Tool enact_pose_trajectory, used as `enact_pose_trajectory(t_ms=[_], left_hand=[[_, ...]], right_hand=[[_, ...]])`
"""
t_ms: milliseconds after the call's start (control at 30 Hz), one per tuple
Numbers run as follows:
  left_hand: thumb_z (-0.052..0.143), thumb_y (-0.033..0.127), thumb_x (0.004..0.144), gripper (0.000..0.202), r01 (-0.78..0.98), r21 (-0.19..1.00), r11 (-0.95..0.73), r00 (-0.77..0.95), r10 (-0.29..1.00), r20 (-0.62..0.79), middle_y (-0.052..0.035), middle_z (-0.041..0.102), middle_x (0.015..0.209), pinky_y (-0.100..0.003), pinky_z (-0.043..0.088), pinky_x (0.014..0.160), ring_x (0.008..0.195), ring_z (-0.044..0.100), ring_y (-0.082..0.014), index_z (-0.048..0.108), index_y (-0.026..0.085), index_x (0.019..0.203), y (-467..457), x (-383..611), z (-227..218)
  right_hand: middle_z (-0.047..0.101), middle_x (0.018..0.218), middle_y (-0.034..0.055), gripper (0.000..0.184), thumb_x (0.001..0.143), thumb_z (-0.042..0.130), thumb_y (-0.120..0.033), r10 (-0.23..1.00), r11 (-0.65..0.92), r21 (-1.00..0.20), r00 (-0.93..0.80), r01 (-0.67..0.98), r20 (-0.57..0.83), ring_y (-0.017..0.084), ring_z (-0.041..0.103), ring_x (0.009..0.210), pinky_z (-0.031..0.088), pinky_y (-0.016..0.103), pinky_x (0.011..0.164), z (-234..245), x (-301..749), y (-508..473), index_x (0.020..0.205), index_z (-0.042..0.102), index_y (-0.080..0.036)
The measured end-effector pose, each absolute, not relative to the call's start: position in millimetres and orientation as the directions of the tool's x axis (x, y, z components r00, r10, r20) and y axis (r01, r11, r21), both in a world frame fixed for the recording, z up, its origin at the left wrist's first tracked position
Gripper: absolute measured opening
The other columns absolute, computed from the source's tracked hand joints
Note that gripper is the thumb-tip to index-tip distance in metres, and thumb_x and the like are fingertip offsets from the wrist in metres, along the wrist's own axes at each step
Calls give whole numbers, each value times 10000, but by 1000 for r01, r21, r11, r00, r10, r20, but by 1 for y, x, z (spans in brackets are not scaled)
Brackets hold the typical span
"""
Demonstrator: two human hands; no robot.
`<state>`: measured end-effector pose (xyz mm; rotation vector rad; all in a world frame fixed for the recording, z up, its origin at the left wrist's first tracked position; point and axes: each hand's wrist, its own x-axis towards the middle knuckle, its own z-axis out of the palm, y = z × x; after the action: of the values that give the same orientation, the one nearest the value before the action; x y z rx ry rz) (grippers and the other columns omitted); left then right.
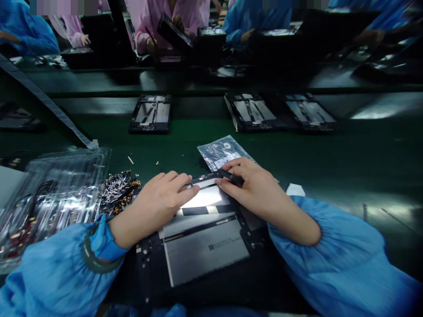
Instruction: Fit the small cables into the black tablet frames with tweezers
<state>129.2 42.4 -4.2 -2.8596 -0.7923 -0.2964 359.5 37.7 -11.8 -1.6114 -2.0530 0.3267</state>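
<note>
An opened tablet [206,253], with flat silver battery cells showing, lies in front of me and points away at a slight tilt. My left hand [165,191] rests over its far left corner, thumb and fingers closed together; what they pinch is hidden. A short black bar-shaped piece [231,177] is gripped between the thumb and fingers of my right hand [253,187], above the tablet's far edge. Its exact kind cannot be made out. Just beyond the fingertips lies a clear plastic bag [224,152] with a white label, partly covered by my right hand.
To the left are stacked clear plastic trays [66,176] and a pile of small metallic parts [119,189]. Farther off, opened tablets [152,114] [253,112] [310,113] lie in a row on the green surface. Co-workers in pink [172,22] and blue sleeves work across the bench.
</note>
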Motion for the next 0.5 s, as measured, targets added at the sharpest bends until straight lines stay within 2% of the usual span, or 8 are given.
enact_pose_trajectory(t_ms=[200, 300, 400, 500], left_hand=[[379, 89, 904, 304, 525, -75, -848, 835, 497, 235, -117, 586, 1054, -347, 475, 656, 844, 551, -229, 574, 165, 1124, 44, 127, -9], [339, 98, 926, 335, 531, 28, -847, 818, 521, 241, -104, 568, 1086, -345, 493, 731, 907, 558, -218, 541, 180, 1181, 45, 126, -12], [374, 215, 953, 319, 664, 222, -714, 678, 700, 225, -98, 566, 1095, -323, 498, 785, 950, 574, -200, 496, 158, 1242, 48, 128, -14], [408, 349, 937, 305, 774, 317, -548, 538, 834, 126, -75, 602, 931, -332, 493, 773, 871, 593, -209, 615, 147, 1035, 53, 132, -13]], right_hand=[[639, 997, 87, 148, 802, 591, -286, 954, 282, -451, -196, 847, 228, 238, 633, 851, 498, 357, 663, -13, 357, 36, 688, 570, -194], [614, 1041, 102, 91, 817, 566, -276, 947, 308, -456, -221, 835, 234, 257, 612, 928, 500, 374, 698, -15, 358, 35, 779, 559, -193], [585, 1085, 119, 148, 815, 571, -306, 937, 303, -494, -159, 815, 311, 261, 585, 989, 497, 358, 712, -13, 366, 32, 906, 564, -189], [598, 1023, 105, 249, 823, 560, -416, 943, 184, -550, 13, 815, 334, 228, 596, 860, 472, 316, 636, -8, 383, 24, 937, 586, -195]])
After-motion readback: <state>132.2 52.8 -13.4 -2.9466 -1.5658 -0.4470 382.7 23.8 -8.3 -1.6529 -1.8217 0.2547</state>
